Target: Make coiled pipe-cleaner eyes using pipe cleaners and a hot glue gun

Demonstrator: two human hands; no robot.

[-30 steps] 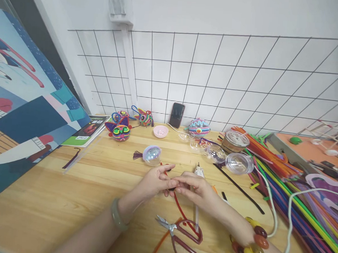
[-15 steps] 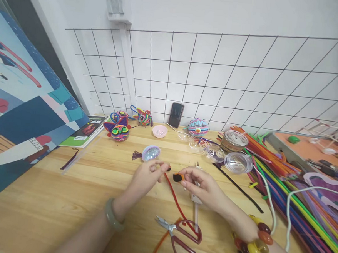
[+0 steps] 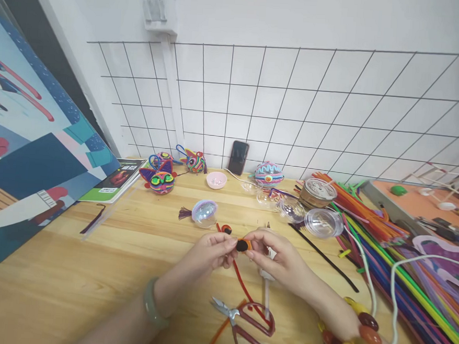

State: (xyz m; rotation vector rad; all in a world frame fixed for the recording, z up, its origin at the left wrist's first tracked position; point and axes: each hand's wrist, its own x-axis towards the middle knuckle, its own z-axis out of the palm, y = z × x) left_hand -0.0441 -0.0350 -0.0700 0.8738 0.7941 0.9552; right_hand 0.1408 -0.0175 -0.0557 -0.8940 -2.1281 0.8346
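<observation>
Between the fingertips of my left hand (image 3: 214, 248) and my right hand (image 3: 277, 253) is a small pipe-cleaner coil (image 3: 242, 245), black in the middle with an orange rim. Both hands pinch its edges. Just beyond my left fingers lies a red coil (image 3: 226, 229) with a dark centre. A red pipe cleaner (image 3: 241, 278) runs from under my left hand toward the scissors (image 3: 233, 314), which lie with their blades apart. Partly covered by my right hand is a white tool (image 3: 268, 271), perhaps a glue gun, with a clear stick. A clear ball half (image 3: 205, 213) with a purple tassel sits farther back.
Colourful wrapped ornaments (image 3: 161, 182), a pink bowl (image 3: 216, 180) and a phone (image 3: 239, 157) line the wall. Clear plastic shells (image 3: 324, 222) and a tin (image 3: 318, 194) stand at right, beside many pipe cleaners (image 3: 399, 268) and a white cable (image 3: 392, 293). A large picture board (image 3: 46, 154) leans at left.
My left hand has let go of the red coil, which now lies on the table. It has moved right and down and taken hold of the orange-rimmed coil in my right hand.
</observation>
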